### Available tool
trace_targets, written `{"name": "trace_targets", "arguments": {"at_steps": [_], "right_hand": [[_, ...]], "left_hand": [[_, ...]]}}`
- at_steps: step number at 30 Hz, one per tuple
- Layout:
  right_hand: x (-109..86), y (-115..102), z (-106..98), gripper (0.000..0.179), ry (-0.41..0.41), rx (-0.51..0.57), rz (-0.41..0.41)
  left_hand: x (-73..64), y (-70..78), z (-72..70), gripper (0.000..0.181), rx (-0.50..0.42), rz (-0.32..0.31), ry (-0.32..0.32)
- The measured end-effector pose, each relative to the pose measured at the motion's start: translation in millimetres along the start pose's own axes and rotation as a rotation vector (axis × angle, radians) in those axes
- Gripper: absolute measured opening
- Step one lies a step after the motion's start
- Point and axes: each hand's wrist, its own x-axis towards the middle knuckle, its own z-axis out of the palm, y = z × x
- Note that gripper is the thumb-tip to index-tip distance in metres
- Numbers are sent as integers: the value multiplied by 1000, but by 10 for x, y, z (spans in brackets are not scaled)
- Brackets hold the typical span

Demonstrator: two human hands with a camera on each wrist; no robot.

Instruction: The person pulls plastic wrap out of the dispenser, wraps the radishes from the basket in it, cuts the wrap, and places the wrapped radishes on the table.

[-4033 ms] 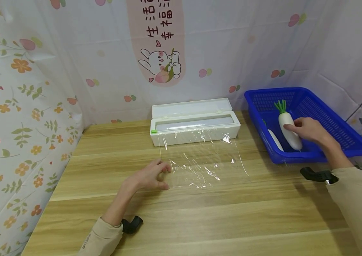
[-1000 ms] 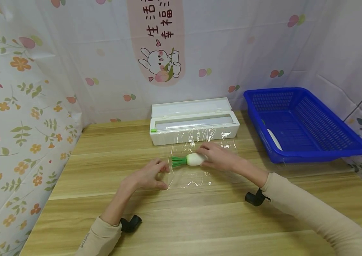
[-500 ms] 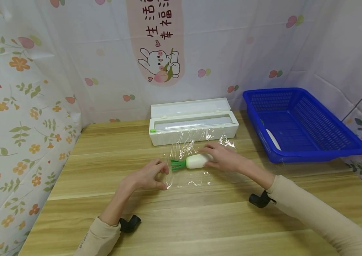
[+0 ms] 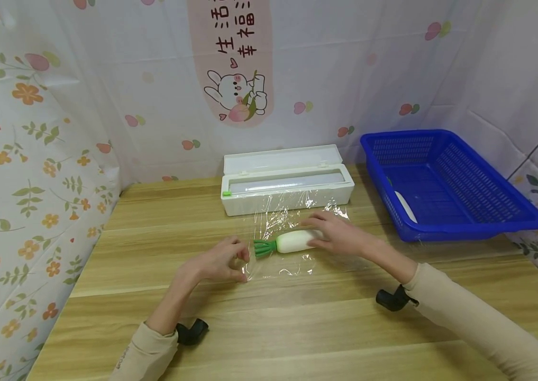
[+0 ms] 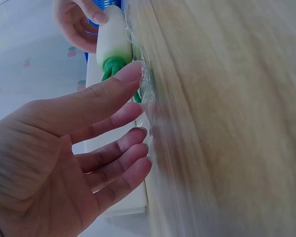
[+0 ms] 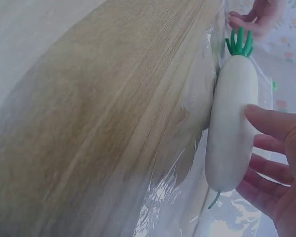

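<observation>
The radish [image 4: 294, 241] was held by the right hand [image 4: 340, 235]; the film [image 4: 289, 272], touched by the left hand's [image 4: 219, 261] relaxed fingers, could have been wrinkled if the radish were dragged.

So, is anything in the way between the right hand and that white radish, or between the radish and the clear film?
Nothing visible is. The right hand grips the white radish directly, and the radish lies over the clear film with nothing seen between. The left hand is past the green leaves.
</observation>
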Motion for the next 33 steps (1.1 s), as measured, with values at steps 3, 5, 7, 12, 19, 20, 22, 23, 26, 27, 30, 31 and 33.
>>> {"name": "trace_targets", "arguments": {"at_steps": [3, 5, 7, 12, 19, 20, 22, 23, 26, 27, 30, 31, 33], "right_hand": [[-32, 21, -20, 48, 17, 27, 6], [-66, 44, -45, 45, 35, 46, 9], [-112, 72, -81, 42, 57, 67, 11], [-247, 152, -201, 36, 101, 82, 38], [-463, 287, -265, 25, 109, 87, 45], [-496, 305, -262, 23, 100, 95, 43], [-562, 340, -253, 20, 73, 104, 35], [-593, 353, -249, 18, 56, 109, 31], [-678, 397, -232, 15, 4, 129, 20], [-703, 413, -224, 14, -9, 132, 14], [-769, 456, -199, 14, -43, 157, 5], [-792, 466, -191, 14, -56, 173, 5], [-841, 486, -173, 14, -87, 203, 5]], "left_hand": [[3, 3, -7, 32, 5, 1, -7], [4, 1, -13, 31, 15, 10, -13], [3, 5, -18, 30, 11, 13, -20], [-4, -8, -19, 30, -16, 34, -53], [-29, -40, 8, 26, -3, 44, -68], [-33, -44, 12, 25, 1, 50, -67], [-42, -44, 15, 22, 3, 55, -67], [-46, -45, 15, 21, 3, 61, -65], [-52, -52, 16, 18, 5, 89, -59], [-54, -53, 14, 18, 2, 94, -58], [-60, -62, 11, 16, -3, 112, -56], [-62, -64, 9, 16, -6, 116, -57], [-62, -70, 9, 14, -10, 124, -58]]}}
